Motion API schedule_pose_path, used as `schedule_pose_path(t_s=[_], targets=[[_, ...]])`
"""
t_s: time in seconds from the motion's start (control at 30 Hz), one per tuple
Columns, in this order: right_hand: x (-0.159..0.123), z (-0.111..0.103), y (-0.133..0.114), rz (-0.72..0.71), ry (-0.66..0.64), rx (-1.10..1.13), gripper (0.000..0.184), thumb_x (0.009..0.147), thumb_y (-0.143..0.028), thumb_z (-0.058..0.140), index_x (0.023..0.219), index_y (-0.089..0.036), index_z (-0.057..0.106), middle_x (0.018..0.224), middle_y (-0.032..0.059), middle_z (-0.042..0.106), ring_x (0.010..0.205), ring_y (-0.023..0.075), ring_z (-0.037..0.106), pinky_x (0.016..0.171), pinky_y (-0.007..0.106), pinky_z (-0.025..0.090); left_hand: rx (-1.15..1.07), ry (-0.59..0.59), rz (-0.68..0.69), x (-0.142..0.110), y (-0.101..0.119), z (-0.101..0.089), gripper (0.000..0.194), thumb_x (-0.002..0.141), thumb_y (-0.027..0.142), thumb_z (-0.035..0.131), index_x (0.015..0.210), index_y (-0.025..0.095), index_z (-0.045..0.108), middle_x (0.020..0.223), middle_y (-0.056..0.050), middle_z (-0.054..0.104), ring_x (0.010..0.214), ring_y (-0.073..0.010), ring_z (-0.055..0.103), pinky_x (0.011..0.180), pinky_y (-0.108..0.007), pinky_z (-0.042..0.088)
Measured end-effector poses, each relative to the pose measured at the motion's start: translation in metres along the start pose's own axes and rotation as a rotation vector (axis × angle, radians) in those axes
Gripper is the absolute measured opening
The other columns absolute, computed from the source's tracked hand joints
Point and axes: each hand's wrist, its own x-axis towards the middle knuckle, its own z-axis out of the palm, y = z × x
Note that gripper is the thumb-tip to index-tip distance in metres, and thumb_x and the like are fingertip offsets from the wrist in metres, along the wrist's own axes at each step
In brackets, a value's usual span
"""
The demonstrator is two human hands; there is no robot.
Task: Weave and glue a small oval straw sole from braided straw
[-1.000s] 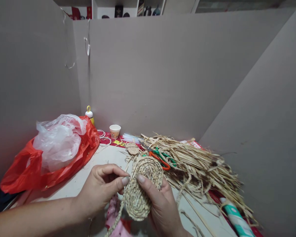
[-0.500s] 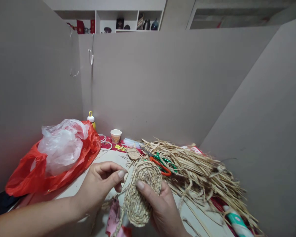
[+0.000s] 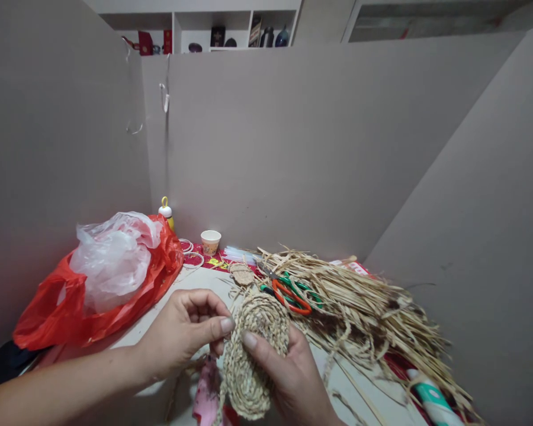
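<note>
We clasp an oval straw-braid coil (image 3: 263, 313) in our right hand (image 3: 299, 376), several rounds already formed. Thumb and forefinger of our left hand (image 3: 193, 328) nearly meet beside its edge, holding what, we cannot tell. Below them hangs uncoiled braid (image 3: 222, 395); beyond the coil lies unbraided straw (image 3: 337, 281).

Left hand back at the coil's edge; trailing braid hangs steeper.
A half-second ago the pinched left hand (image 3: 190, 332) stands off from the coiled straw piece (image 3: 261, 313); now its thumb and finger meet the left rim in the view, actual contact unconfirmed. The loose braid (image 3: 221, 397), slanting down to the left a second ago, now drops close beside the coil. The head view is tilted higher than a second ago, showing more of the wall shelf (image 3: 190, 25).
</note>
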Motion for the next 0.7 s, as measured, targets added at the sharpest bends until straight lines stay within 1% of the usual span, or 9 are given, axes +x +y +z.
schedule_pose_path(t_s=[0.1,0.2,0.37,0.53,0.63,0.7], targets=[[-0.0002,-0.0001,0.0011,-0.008,0.007,-0.006,0.02,0.07,-0.033,0.079,0.078,-0.017,0.07,0.065,0.0057,0.074,0.06,0.0226,0.069,0.059,0.033,0.054,0.018,0.011,0.005,-0.0008,-0.0018,0.0013,0.03,0.068,0.036,0.08,0.071,0.013,0.061,0.053,0.004,0.058,0.047,-0.0066,0.053,0.049,-0.018,0.043],[-0.0002,-0.0009,0.0025,-0.023,0.045,-0.044,0.023,0.069,-0.033,0.08,0.08,-0.016,0.071,0.063,0.0061,0.073,0.061,0.0242,0.069,0.055,0.032,0.054,0.026,0.014,0.002,-0.0015,-0.0026,0.0025,0.032,0.067,0.038,0.08,0.071,0.013,0.061,0.054,0.004,0.058,0.048,-0.0067,0.053,0.049,-0.018,0.042],[-0.0011,-0.0036,0.0059,0.0,0.072,-0.018,0.023,0.069,-0.032,0.081,0.083,-0.017,0.071,0.065,0.0064,0.074,0.06,0.0237,0.07,0.056,0.033,0.054,0.014,0.012,0.028,-0.0013,-0.0045,0.0037,0.032,0.067,0.038,0.079,0.072,0.012,0.061,0.056,0.004,0.057,0.048,-0.0058,0.051,0.049,-0.018,0.041],[-0.0015,-0.0063,0.0073,-0.025,0.107,-0.08,0.022,0.07,-0.031,0.08,0.084,-0.017,0.069,0.064,0.0061,0.074,0.057,0.0229,0.069,0.053,0.032,0.053,0.01,0.005,0.038,-0.0005,-0.0099,0.0038,0.028,0.069,0.036,0.078,0.073,0.012,0.063,0.057,0.003,0.057,0.049,-0.006,0.051,0.05,-0.018,0.04],[-0.0001,-0.0054,0.0023,-0.021,0.069,-0.098,0.023,0.069,-0.033,0.08,0.08,-0.016,0.07,0.063,0.0059,0.073,0.058,0.0231,0.068,0.055,0.032,0.054,0.012,-0.001,0.055,-0.0004,-0.0096,0.0021,0.028,0.07,0.036,0.078,0.073,0.013,0.064,0.057,0.003,0.057,0.049,-0.0063,0.051,0.05,-0.018,0.04],[0.0012,-0.0052,-0.0016,-0.021,0.031,-0.108,0.025,0.069,-0.036,0.08,0.08,-0.015,0.071,0.065,0.0065,0.073,0.06,0.0233,0.068,0.057,0.032,0.053,0.055,-0.017,0.065,-0.0002,-0.0073,-0.0001,0.027,0.073,0.038,0.075,0.072,0.012,0.066,0.057,0.002,0.058,0.05,-0.0074,0.053,0.052,-0.02,0.042]])
